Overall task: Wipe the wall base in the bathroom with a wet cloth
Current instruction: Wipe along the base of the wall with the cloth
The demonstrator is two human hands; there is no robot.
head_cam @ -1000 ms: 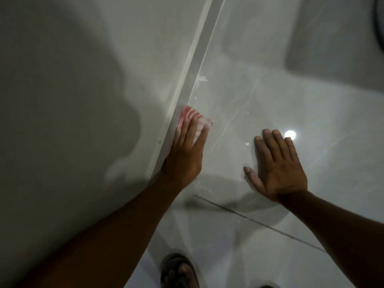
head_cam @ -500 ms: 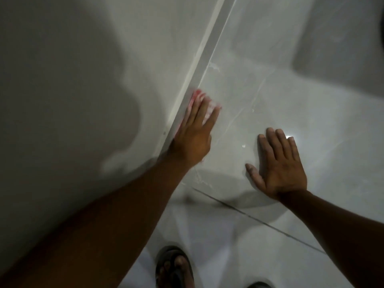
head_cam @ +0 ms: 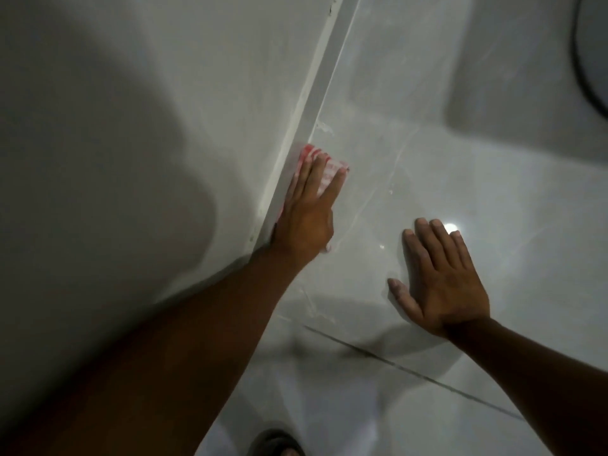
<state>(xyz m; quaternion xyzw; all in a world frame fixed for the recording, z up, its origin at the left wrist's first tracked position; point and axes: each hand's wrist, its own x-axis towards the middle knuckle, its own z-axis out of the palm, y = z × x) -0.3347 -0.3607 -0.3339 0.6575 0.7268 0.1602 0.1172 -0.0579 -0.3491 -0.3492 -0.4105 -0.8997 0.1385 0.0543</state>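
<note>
A white wall base (head_cam: 324, 80) runs diagonally from the top centre down to the middle, where the grey wall meets the glossy floor. My left hand (head_cam: 307, 212) lies flat with fingers stretched, pressing a red-and-white cloth (head_cam: 324, 167) against the wall base and the floor beside it. Only the cloth's front edge shows past the fingertips. My right hand (head_cam: 442, 278) rests palm down on the floor tile, fingers spread, holding nothing.
The pale glossy floor (head_cam: 493, 179) shows a dark grout line (head_cam: 411, 373) near me and white smears by the wall base. A sandalled foot (head_cam: 279, 445) is at the bottom edge. A dark curved object (head_cam: 592, 60) sits at the top right corner.
My left hand slid the cloth forward along the wall base, then back a little toward me. My right hand stayed planted on the floor.
</note>
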